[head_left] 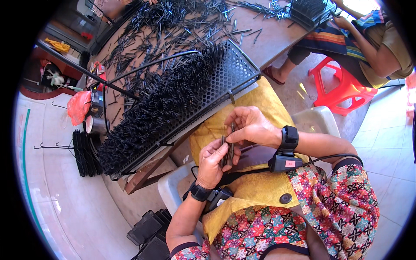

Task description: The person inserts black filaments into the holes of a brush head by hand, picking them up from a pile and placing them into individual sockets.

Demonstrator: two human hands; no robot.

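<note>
Above my lap, my left hand [213,161] is closed round a small bunch of thin dark sticks [224,158]. My right hand [249,125] pinches a thin dark stick [232,127] close to the left fingertips. What exactly the sticks are is too small to tell. Beyond my hands, a black perforated rack [237,65] leans at a slant on the table's near edge. Dense rows of thin black pieces [160,104] stand in its holes, while its right end shows bare holes.
Loose black sticks [173,17] cover much of the brown table [260,26]. A co-worker [381,47] sits at the far right by another filled rack [305,13] and a red stool [342,86]. A red plastic bag [79,106] and a can [95,125] are at the left.
</note>
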